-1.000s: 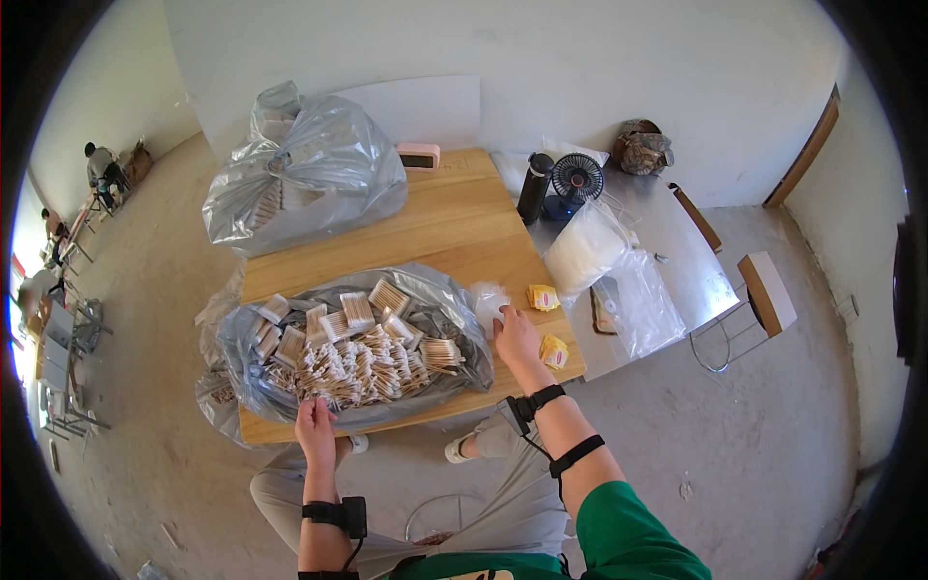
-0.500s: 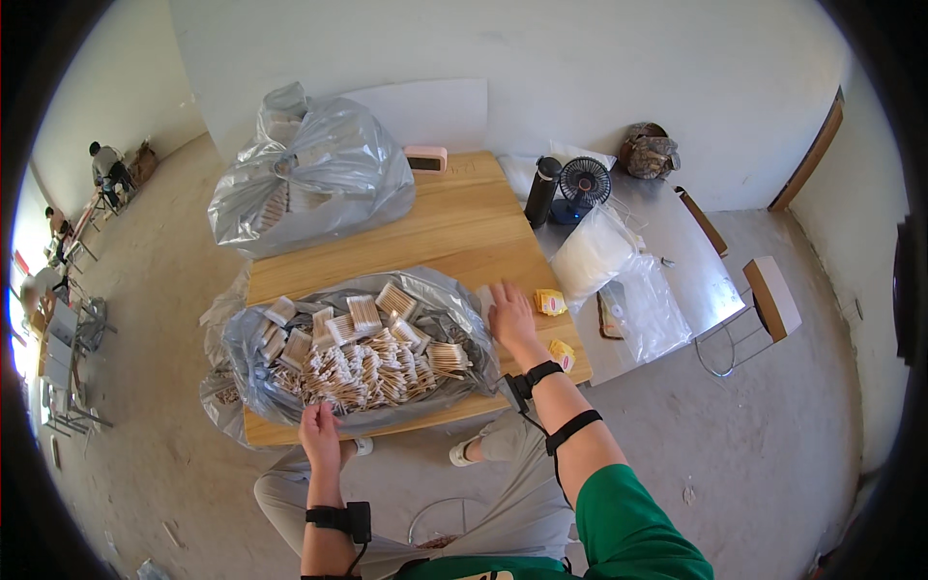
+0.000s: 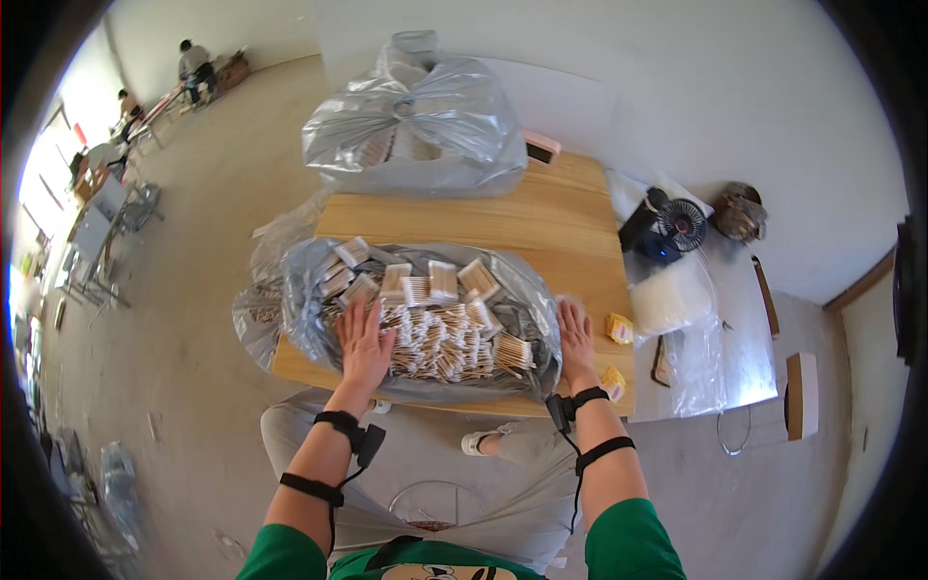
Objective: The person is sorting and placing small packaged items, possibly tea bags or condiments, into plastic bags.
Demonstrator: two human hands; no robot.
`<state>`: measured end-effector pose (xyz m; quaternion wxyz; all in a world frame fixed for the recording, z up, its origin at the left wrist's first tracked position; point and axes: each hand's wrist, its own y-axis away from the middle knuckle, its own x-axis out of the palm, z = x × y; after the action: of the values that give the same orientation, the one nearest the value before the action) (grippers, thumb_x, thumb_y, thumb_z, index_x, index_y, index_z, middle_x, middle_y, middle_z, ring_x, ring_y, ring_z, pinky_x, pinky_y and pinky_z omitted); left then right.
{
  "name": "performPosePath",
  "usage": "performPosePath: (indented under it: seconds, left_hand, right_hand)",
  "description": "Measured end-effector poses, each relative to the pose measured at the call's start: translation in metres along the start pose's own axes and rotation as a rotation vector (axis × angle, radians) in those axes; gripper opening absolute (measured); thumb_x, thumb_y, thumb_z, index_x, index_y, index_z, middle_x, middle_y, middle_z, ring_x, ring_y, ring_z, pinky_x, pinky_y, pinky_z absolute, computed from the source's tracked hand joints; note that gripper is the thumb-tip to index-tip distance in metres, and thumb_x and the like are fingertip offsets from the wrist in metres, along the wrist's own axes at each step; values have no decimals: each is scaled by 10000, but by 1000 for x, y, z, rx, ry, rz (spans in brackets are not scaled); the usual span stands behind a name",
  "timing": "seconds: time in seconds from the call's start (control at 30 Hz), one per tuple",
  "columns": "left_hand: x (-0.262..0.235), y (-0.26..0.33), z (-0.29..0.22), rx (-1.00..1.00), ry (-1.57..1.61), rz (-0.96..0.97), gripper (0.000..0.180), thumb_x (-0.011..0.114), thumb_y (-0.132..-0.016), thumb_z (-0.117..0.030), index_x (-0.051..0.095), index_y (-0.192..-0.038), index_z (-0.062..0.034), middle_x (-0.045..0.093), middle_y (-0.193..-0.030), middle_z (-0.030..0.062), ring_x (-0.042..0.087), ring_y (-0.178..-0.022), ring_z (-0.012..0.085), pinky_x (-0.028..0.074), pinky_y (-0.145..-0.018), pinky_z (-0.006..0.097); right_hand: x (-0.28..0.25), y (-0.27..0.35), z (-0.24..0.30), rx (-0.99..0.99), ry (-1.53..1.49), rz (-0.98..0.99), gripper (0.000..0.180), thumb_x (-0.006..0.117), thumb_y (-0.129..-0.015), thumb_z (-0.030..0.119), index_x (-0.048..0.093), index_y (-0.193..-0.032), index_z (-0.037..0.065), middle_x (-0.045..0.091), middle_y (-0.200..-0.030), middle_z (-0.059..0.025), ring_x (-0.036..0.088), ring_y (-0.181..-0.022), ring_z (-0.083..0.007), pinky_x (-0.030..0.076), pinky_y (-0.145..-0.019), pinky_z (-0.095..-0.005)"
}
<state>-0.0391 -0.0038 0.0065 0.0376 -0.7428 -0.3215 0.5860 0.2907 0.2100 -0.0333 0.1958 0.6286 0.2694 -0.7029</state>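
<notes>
Loose cotton swabs (image 3: 440, 338) fill the middle of a grey plastic bag (image 3: 406, 390) that lies wide open on the wooden table. Packed bundles of swabs (image 3: 443, 281) sit along its far side. My left hand (image 3: 364, 350) rests over the left part of the swabs, fingers stretched and apart, holding nothing. Against the bag's right edge, my right hand (image 3: 577, 346) lies with fingers extended over the wood. Something pale and see-through shows at its fingertips, too blurred to name.
A large tied grey bag (image 3: 416, 126) and a pink-framed device (image 3: 541, 147) stand at the table's back. Right are yellow packets (image 3: 620, 329), a small fan (image 3: 681, 225), a black bottle (image 3: 642, 220) and white plastic bags (image 3: 675, 295). People (image 3: 197, 70) sit far left.
My left hand has moved from the bag's near edge up onto the swabs, fingers spreading. My right hand stays by the bag's right edge. The whole view has shifted.
</notes>
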Motion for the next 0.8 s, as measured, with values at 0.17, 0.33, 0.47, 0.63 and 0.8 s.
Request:
performPosePath:
  seconds: [0.17, 0.33, 0.47, 0.63, 0.8]
  left_hand:
    - [18, 7, 14, -81, 90, 104, 522, 486, -888, -343, 370, -1360, -151, 320, -1418, 153, 237, -1331, 356, 118, -1068, 589]
    - [25, 2, 11, -82, 55, 67, 502, 504, -875, -340, 407, -1327, -145, 363, -1387, 149, 282, -1306, 345, 166, -1044, 598]
    - [24, 3, 15, -89, 46, 58, 490, 487, -890, -357, 408, -1325, -147, 370, -1383, 148, 290, -1299, 342, 176, -1037, 598]
    - [27, 0, 13, -100, 109, 120, 500, 441, -917, -395, 383, -1355, -160, 341, -1412, 142, 247, -1329, 327, 135, -1056, 590]
    - [26, 5, 24, -143, 102, 137, 512, 410, -925, -428, 364, -1371, -180, 310, -1434, 122, 219, -1343, 312, 111, -1068, 581]
  right_hand:
    - [8, -2, 3, -21, 81, -1, 578, 427, -862, 194, 294, -1416, 93, 172, -1518, -38, 150, -1398, -222, 137, -1121, -419]
    - [11, 0, -6, -64, 155, -11, 551, 375, -893, 176, 263, -1430, 123, 166, -1520, -34, 156, -1397, -212, 125, -1127, -425]
    - [14, -6, -1, -87, 36, -36, 557, 426, -884, 172, 279, -1419, 117, 187, -1513, -40, 181, -1389, -226, 168, -1113, -451]
    - [-10, -35, -16, 48, -328, 99, 427, 452, -882, 115, 428, -1304, 54, 393, -1387, -130, 320, -1313, -289, 276, -1063, -430]
    - [-47, -18, 61, 242, -316, -363, 357, 485, -884, 136, 478, -1215, 1, 453, -1281, -212, 378, -1237, -358, 298, -1043, -436]
